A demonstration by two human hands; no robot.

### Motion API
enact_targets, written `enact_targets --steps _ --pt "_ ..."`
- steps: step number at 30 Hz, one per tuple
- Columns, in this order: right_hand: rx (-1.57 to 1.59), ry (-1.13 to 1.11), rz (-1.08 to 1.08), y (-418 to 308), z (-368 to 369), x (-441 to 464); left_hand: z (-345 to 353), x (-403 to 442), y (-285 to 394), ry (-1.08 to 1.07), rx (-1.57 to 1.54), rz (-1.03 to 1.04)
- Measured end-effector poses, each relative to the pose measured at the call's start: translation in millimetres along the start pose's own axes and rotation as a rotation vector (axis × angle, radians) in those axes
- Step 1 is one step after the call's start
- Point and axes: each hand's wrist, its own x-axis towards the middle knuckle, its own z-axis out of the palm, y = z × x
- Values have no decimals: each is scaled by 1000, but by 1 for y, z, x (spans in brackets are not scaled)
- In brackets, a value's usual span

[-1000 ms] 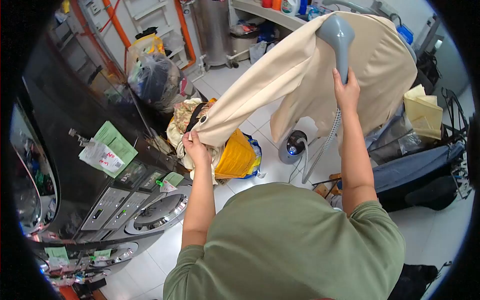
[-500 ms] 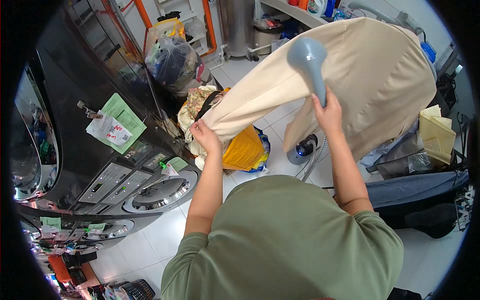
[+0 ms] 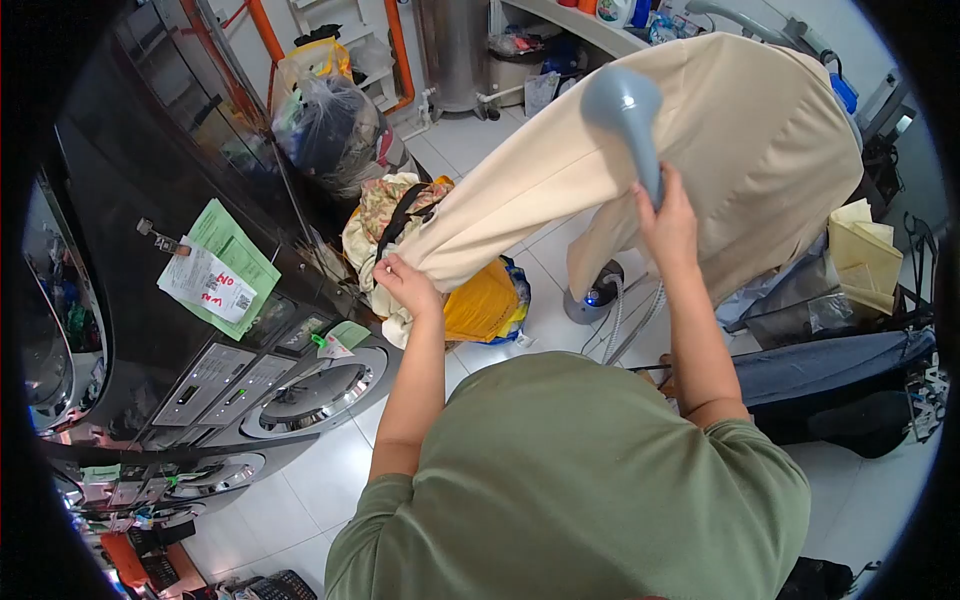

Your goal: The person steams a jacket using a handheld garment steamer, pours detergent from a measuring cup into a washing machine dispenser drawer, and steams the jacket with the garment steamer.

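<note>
Left hand (image 3: 408, 285): fingers pinched on the left end of the cream cloth (image 3: 530, 190). Right hand (image 3: 665, 225): fingers wrapped round the handle of the steamer (image 3: 622, 100), head up. Cloth stretches from the left hand up to the right, its wide part hanging over a support mostly out of sight. Steamer head sits in front of the narrow part, near its upper edge; contact or small gap, can't tell. No steam visible.

Doing it well, my read: hold the left end pulled taut, since folds run along the narrow part's lower edge; lay the head flat to the cloth, slow even passes lengthwise, left fingers well clear of the hot face. Pull gently, or the cloth may slip off its support.

Further: hose (image 3: 620, 320) hangs by the right forearm, base (image 3: 585, 305) on the floor under the cloth's lower edge. Slack probably wanted there. Yellow bag (image 3: 485, 310) just below the cloth's left end; avoid dragging that end onto it. Far: counter (image 3: 590, 35), bottle (image 3: 615, 10) near its front edge.
</note>
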Motion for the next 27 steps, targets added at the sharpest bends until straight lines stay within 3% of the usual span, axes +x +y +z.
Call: enact_targets --steps 4,7,10,13,21,24,27 --pt "10 21 0 1 -4 5 3 4 -2 6 -67 -24" --pt "46 -59 -57 -3 13 -21 6 5 1 -92 -290 -163" --pt "82 -183 -56 -16 21 -47 -4 8 3 -552 -755 -486" --pt "43 -224 -9 -13 20 -51 -13 2 14 -729 -839 -592" --pt "16 43 97 28 -5 0 -1 2 4 -701 -898 -599" --pt "34 -20 66 32 11 -11 5 1 -13 -569 -842 -607" --pt "44 -153 16 15 25 -39 14 -18 11 -371 -734 -553"
